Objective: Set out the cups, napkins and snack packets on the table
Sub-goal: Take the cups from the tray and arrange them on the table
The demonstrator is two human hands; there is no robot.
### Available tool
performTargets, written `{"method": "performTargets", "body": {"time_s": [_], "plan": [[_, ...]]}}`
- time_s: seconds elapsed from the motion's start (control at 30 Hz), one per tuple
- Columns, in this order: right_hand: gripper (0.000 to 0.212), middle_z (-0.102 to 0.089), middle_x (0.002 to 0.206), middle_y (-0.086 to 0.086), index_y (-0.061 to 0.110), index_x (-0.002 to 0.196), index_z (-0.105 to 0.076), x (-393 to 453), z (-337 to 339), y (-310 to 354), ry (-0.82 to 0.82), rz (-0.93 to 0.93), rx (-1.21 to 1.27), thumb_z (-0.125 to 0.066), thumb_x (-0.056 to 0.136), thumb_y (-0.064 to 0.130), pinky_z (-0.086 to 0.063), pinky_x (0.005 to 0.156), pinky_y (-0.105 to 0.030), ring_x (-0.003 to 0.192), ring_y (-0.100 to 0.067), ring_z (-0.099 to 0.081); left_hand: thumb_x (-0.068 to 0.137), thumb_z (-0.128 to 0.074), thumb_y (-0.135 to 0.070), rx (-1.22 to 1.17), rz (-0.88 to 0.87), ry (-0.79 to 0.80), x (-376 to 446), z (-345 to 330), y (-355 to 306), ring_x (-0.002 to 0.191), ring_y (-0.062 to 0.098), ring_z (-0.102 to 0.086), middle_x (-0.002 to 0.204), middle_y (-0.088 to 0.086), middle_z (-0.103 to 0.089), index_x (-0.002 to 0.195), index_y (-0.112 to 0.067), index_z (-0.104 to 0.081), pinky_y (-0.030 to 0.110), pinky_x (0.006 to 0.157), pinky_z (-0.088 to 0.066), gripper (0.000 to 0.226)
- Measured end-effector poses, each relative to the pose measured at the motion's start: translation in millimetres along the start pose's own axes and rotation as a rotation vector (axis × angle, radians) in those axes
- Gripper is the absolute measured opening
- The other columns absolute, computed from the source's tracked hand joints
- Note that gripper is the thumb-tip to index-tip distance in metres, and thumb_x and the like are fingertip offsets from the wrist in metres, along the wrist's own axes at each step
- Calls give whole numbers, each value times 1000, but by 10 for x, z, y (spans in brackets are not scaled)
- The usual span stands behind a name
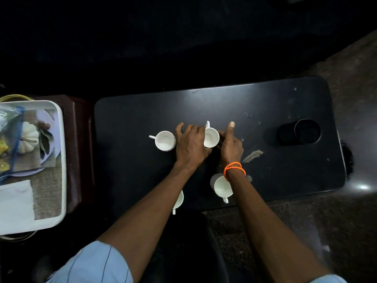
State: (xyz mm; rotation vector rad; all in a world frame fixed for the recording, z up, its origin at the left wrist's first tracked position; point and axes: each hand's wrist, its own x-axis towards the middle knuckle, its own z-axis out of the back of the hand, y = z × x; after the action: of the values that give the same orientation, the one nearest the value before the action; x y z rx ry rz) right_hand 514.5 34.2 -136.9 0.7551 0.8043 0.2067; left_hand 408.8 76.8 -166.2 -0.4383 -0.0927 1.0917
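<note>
While four white cups stand on the bench [265, 103], my left hand [190, 145] and right hand [231, 145] clasping the far-right cup [211, 137] between their fingers, napkins [15, 203] and snack packets [9, 139] remain on the tray [62, 160] alongside.

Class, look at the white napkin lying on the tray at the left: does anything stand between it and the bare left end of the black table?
Nothing visible does. The napkin lies uncovered at the tray's near end; only the tray's low rim and a dark gap separate it from the table, whose left end is bare beside the nearest cup.
</note>
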Motion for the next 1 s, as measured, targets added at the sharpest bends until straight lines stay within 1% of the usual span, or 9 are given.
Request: {"method": "performTargets", "body": {"time_s": [0.17, 0.33, 0.47, 0.6, 0.67, 0.77, 0.83, 0.9, 1.0], "plan": [[72, -67, 64, 17, 37, 59, -73, 36, 29, -13, 13, 33, -29, -25, 92, 79, -41, 74, -26, 73, 2, -61, 77, -73, -48, 16, 1, -1, -4, -50, -21, 110, 21, -63, 108, -3, -74, 117, -20, -68, 46, 116, -28, 48], [69, -77, 90, 8, 39, 79, -79, 41, 75, -39, 44, 33, 16, -24, 93, 79, -51, 95, -35, 98, -18, -72, 71, -79, -54, -1, 0, -10, -53, -41, -14, 111, 23, -63, 110, -1, -72, 119, -19, -66, 46, 114, -30, 61], [67, -76, 118, -2, 12, 116, -77, -18, 89, -27, -108, 24, 118, -34, 103, 62, -46, 99, -28, 118, -20, -66, 58, -87, -59, -58, 0, -21, -120, 76, 81, 122, 24, -59, 124, -1, -67, 129, -21, -60, 47, 113, -30, 85], [43, -65, 98, -11, -1, 93, -69, -235, 98, -40, -295, 345, 51, -47, 107, 34, -39, 88, -14, 101, -19, -57, 61, -86, -63, -129, 19, -164, -309, 299, 345, 133, 24, -54, 138, 2, -63, 139, -18, -59, 46, 113, -31, 94], [40, -66, 101, -14, 0, 97, -69, -391, 57, -78, -301, 501, 19, -48, 103, 34, -41, 90, -16, 99, -16, -55, 65, -85, -61, -153, 97, -248, -466, 395, 532, 134, 24, -52, 140, 2, -62, 141, -19, -58, 44, 111, -32, 91], [39, -69, 107, -4, 8, 107, -70, -568, -134, -117, -127, 562, 15, -52, 100, 42, -50, 93, -33, 102, -19, -63, 76, -87, -49, -304, 343, -331, -714, 477, 725, 131, 26, -51, 140, 7, -60, 143, -13, -56, 43, 110, -38, 82], [45, -70, 122, 2, 16, 120, -69, -638, -324, -93, 144, 445, 8, -54, 97, 52, -50, 102, -30, 116, -11, -63, 84, -82, -44, -521, 580, -347, -823, 481, 759, 127, 28, -54, 137, 11, -59, 144, -9, -52, 39, 105, -46, 76], [57, -59, 147, 4, 21, 139, -60, -629, -513, -73, 376, 353, -72, -53, 97, 58, -37, 114, -21, 138, -5, -49, 91, -72, -49, -773, 822, -286, -868, 485, 771, 122, 28, -63, 131, 10, -64, 142, -9, -53, 34, 98, -51, 68], [70, -42, 161, 5, 24, 152, -46, -565, -723, 3, 503, 315, -169, -48, 96, 66, -22, 113, -17, 149, -4, -33, 97, -57, -55, -916, 938, -117, -882, 487, 789, 115, 25, -68, 118, 3, -73, 123, -19, -67, 48, 104, -54, 45]]}}
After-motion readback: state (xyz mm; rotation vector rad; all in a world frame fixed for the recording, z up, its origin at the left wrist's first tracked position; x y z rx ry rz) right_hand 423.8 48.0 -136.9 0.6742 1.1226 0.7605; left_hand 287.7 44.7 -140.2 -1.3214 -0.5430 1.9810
